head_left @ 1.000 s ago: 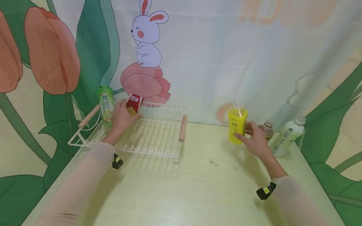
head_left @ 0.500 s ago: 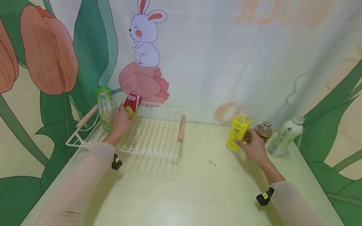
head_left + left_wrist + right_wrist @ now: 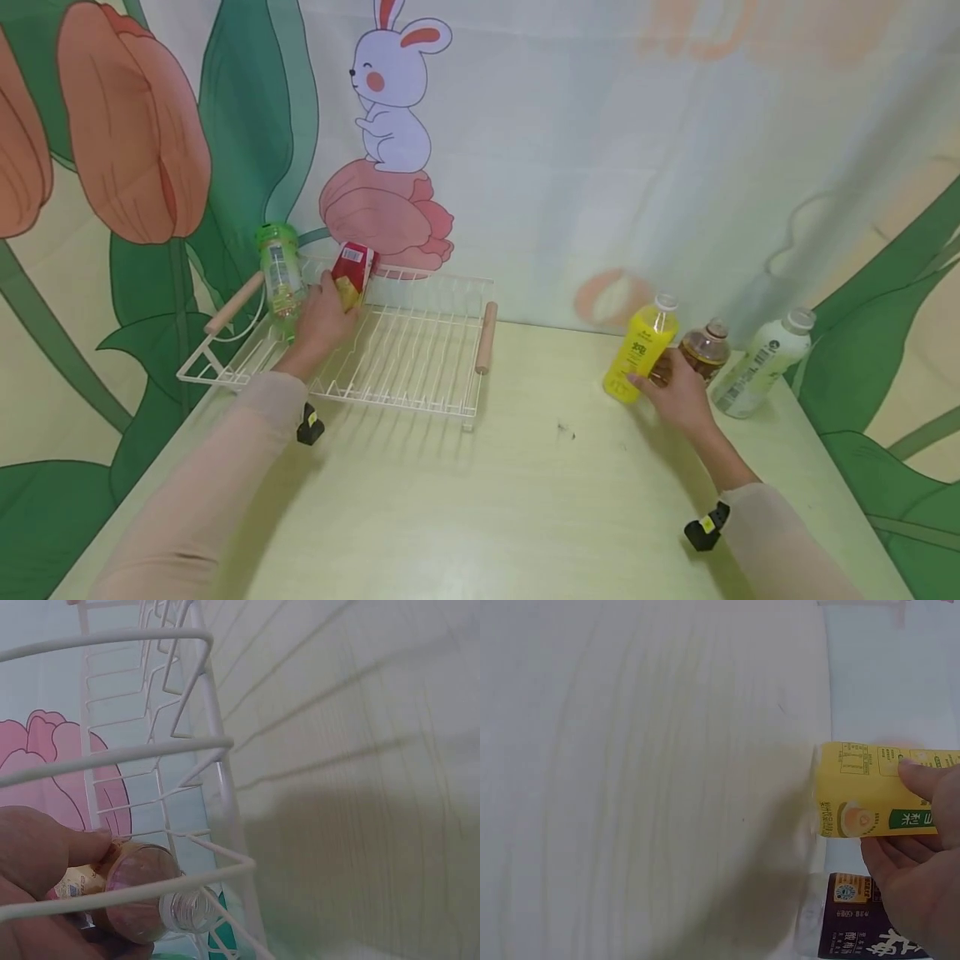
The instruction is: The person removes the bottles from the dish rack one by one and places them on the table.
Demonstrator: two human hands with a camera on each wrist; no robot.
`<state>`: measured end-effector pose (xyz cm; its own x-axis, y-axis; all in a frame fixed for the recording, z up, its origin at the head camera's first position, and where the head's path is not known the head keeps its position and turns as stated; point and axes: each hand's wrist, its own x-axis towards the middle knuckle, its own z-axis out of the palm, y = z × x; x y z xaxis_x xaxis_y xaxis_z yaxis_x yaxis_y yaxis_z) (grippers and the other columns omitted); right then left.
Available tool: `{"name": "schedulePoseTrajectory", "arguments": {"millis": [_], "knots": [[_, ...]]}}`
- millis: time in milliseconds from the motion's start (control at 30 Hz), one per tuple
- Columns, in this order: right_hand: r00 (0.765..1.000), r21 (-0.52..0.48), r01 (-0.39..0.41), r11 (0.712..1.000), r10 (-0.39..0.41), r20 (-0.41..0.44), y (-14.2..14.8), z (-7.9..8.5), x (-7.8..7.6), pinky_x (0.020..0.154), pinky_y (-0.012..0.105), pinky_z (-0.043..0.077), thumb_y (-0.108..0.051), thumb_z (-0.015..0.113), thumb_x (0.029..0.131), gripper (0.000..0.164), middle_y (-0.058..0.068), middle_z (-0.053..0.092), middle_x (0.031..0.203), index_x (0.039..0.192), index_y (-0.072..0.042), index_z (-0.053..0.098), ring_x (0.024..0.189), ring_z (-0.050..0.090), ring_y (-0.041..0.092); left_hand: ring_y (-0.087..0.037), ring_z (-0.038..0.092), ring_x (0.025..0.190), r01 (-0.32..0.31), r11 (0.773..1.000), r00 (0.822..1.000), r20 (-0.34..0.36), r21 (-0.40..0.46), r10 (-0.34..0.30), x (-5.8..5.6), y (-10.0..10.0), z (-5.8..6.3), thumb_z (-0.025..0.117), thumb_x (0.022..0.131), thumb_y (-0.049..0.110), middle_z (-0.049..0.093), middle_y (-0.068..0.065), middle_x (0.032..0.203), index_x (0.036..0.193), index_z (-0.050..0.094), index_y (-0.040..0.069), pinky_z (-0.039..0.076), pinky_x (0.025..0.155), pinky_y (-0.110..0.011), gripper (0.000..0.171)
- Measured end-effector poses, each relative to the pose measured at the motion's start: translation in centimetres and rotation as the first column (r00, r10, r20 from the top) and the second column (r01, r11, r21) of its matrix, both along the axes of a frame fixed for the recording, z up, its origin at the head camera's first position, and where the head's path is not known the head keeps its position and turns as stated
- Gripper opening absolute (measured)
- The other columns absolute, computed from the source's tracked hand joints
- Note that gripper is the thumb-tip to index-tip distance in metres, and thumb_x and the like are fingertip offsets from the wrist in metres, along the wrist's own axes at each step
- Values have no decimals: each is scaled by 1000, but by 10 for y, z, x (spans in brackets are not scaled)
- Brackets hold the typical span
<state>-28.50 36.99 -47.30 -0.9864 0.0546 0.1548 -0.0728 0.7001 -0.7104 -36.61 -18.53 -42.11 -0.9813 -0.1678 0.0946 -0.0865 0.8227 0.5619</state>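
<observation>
My left hand (image 3: pixel 324 321) grips an upside-down bottle with a red and gold label (image 3: pixel 354 273) at the left part of the white wire rack (image 3: pixel 420 410). In the left wrist view, its clear neck and cap (image 3: pixel 193 909) point down among the wires. Beside it, a green-bottomed bottle (image 3: pixel 281 271) leans upside down in the rack. On the right, my right hand (image 3: pixel 684 392) holds a yellow-labelled bottle (image 3: pixel 640 354), cap up and tilted to the right, low over the table. Whether its base touches the table, I cannot tell.
Just right of the yellow bottle stands a brown drink bottle (image 3: pixel 703 350), whose purple label (image 3: pixel 862 919) shows in the right wrist view. A pale green-white bottle (image 3: pixel 765 362) leans further right. The rack has wooden handles (image 3: pixel 486 337). A printed curtain (image 3: pixel 540 167) hangs behind the table.
My right hand has lowered the yellow bottle, and its top has tipped to the right. The left hand and its bottle have shifted only slightly at the rack.
</observation>
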Motion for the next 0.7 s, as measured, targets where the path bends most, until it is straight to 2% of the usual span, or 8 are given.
{"name": "schedulePoseTrajectory", "arguments": {"millis": [233,400,500,600,700], "knots": [[1000,43,-3,999,2,22,-2,0,0,109,61,49,-28,72,104,66,33,54,147,151,6,41,134,55,50,-51,50,128,-12,1000,1000,10,-13,12,0,-2,-1,72,102,24,43,-36,143,159,17,-5,44,111,-67,85],[1000,47,-2,999,1,26,-2,1,4,108,61,49,-30,70,104,64,32,56,146,151,6,44,134,56,50,-49,53,122,6,998,1000,15,-57,-5,-4,-5,0,72,101,27,48,-36,136,151,27,-13,48,107,-64,79],[1000,81,3,997,-6,30,-2,4,6,105,62,50,-33,70,104,62,32,60,142,148,7,50,130,59,50,-49,54,121,12,999,1000,21,-50,-11,-5,-6,2,74,100,29,49,-35,134,147,31,-15,48,107,-63,77],[997,144,-16,989,4,82,-3,6,8,104,63,50,-40,69,104,66,31,61,141,146,8,53,128,61,50,-49,54,122,5,1000,999,34,-11,-4,-4,-7,3,75,99,28,50,-35,135,145,34,-14,47,109,-62,75],[983,217,-66,974,26,182,-4,11,12,102,64,50,-48,69,102,76,34,59,142,146,12,50,129,58,53,-48,55,124,6,1000,999,38,18,-7,1,-7,5,76,99,27,51,-35,136,143,37,-14,47,110,-62,72]]}}
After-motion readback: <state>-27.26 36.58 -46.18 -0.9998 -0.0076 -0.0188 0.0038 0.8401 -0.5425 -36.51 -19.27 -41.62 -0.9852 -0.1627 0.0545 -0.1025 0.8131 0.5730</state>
